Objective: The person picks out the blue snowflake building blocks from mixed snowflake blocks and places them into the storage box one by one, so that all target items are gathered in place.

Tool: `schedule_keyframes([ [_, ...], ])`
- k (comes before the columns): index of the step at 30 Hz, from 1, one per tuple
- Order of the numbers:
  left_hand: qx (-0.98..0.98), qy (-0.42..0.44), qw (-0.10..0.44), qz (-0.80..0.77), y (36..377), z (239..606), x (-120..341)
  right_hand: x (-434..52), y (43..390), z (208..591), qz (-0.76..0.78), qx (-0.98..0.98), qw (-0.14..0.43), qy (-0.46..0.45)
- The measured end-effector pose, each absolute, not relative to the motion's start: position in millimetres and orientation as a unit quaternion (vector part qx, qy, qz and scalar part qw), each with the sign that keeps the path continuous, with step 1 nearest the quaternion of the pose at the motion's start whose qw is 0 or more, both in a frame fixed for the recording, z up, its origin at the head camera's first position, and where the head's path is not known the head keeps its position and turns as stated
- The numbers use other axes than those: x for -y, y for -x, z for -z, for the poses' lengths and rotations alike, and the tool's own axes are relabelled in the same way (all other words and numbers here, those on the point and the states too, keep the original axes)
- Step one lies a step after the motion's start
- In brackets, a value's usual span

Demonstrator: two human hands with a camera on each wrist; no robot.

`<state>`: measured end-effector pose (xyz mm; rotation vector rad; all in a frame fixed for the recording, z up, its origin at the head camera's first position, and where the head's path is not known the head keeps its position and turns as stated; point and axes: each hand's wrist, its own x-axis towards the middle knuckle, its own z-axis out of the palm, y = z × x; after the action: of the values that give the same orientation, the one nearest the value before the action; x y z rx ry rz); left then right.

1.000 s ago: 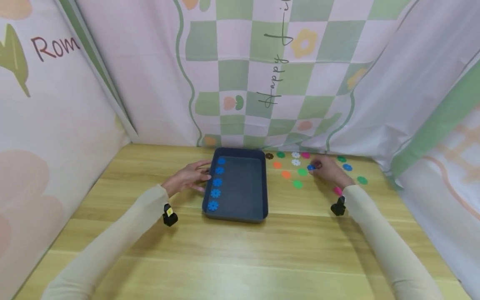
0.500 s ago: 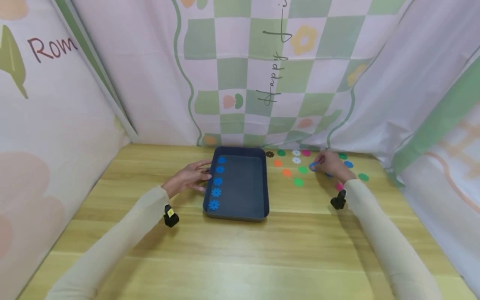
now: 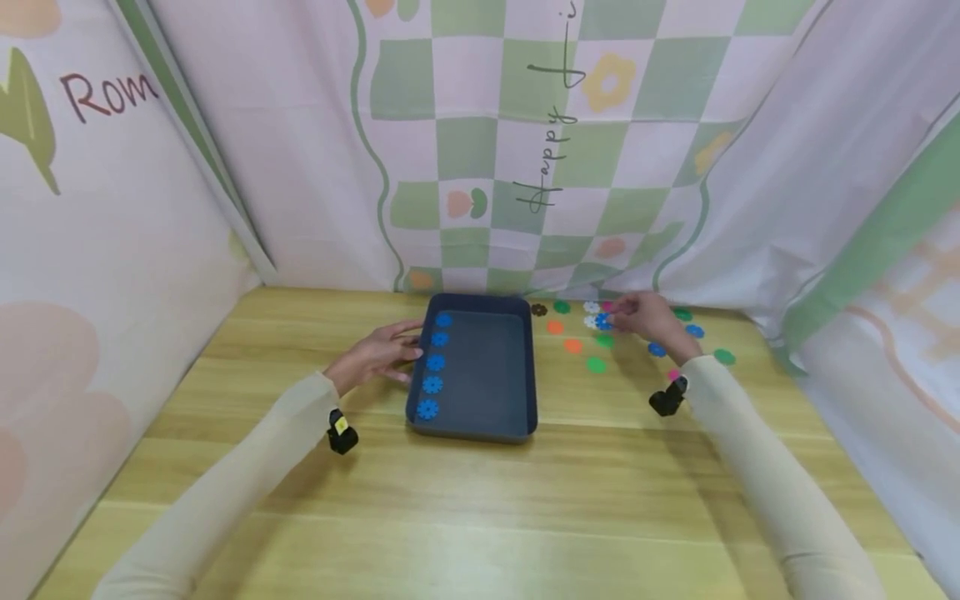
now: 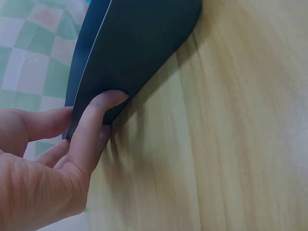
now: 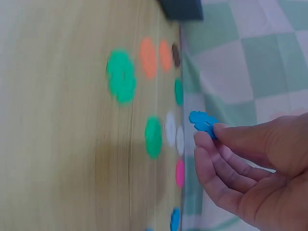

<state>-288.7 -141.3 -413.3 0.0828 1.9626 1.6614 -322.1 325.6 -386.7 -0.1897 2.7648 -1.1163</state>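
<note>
Blue flower-shaped disc (image 5: 202, 121) up in the air — the right hand (image 3: 651, 323) has it pinched by the edge between thumb and forefinger, the other fingers loosely bent. It hangs over the scattered pieces on the wooden table (image 3: 525, 517), near the white flower discs (image 3: 592, 308), to the right of the dark tray (image 3: 483, 367). Over on the other side, the left hand (image 3: 371, 358) has its fingers spread, loosely bent and touching the tray's left wall, apparently just steadying it.

Inside, five blue discs (image 3: 436, 362) line up along that left wall, while two more blue discs (image 3: 694, 332) lie out on the table by the right wrist. So this looks like a sort by colour, and the step in hand seems to be a transfer, the disc not yet at the tray. The next move likely calls for a carry leftward, over the near rim — clear of it — then a flat, gentle release. Whether it joins that column or starts another, I can't tell.
</note>
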Motion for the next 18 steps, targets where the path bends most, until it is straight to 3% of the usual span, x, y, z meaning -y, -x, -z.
schedule_keyframes([
  [7, -0.745, -0.017, 0.261, -0.614, 291, 406, 140, -296, 327, 382, 0.488, -0.861, 0.106, 0.089],
  [18, -0.739, -0.012, 0.258, -0.623, 284, 409, 134, -254, 338, 379, 0.601, -0.779, 0.171, 0.049],
])
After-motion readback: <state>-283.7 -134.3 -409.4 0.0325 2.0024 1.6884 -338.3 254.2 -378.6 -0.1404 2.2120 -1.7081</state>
